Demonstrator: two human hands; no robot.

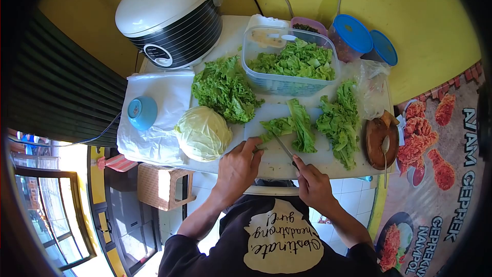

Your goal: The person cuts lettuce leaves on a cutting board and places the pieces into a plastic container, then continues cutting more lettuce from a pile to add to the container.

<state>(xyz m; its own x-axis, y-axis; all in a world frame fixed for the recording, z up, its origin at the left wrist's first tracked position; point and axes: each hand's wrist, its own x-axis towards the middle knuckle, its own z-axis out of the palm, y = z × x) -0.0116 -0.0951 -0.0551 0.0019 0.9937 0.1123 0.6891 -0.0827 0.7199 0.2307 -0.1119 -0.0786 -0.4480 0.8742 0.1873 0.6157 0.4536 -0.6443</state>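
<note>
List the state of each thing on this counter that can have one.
White and black rice cooker: lid shut.
Clear plastic tub: open, filled with cut lettuce.
Blue-lidded jars: lids on.
Pale green cabbage: whole.
Left hand: pressing lettuce leaf.
Right hand: grip closed on knife.

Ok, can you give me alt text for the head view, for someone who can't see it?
A person's left hand holds down lettuce leaves on a white cutting board while the right hand cuts them with a knife. Around the board lie a whole cabbage, loose lettuce, a tub of cut lettuce and a rice cooker.
</note>
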